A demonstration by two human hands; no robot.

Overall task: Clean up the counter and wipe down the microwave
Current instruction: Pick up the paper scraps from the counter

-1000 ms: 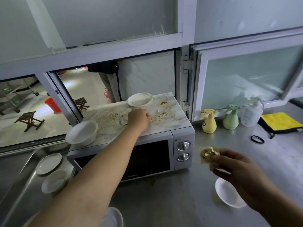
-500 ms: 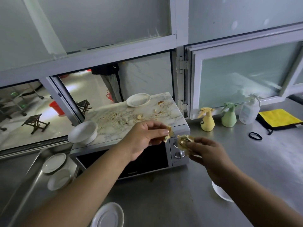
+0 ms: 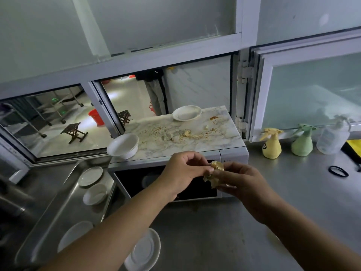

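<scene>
Nearest me, in the lower centre of the frame, my left hand (image 3: 186,172) and right hand (image 3: 239,183) meet in front of the white microwave with the dark door (image 3: 172,184). My right grip is curled round a crumpled yellowish wad of food scraps (image 3: 214,174); my left grip pinches at its top edge with thumb and fingertips, so both touch the same wad.

Beyond them, up and slightly left of the grip, the marble-patterned top of the microwave (image 3: 218,141) carries scattered brown crumbs and pale scraps (image 3: 175,133), lying in a band across the frame between a white round bowl (image 3: 123,146) at left and a white shallow plate (image 3: 186,113) farther back. My left hand is nearer that band, I judge.

On the steel bench (image 3: 293,182) at right stand a yellow spray bottle (image 3: 271,143) and a green spray bottle (image 3: 302,141).
</scene>
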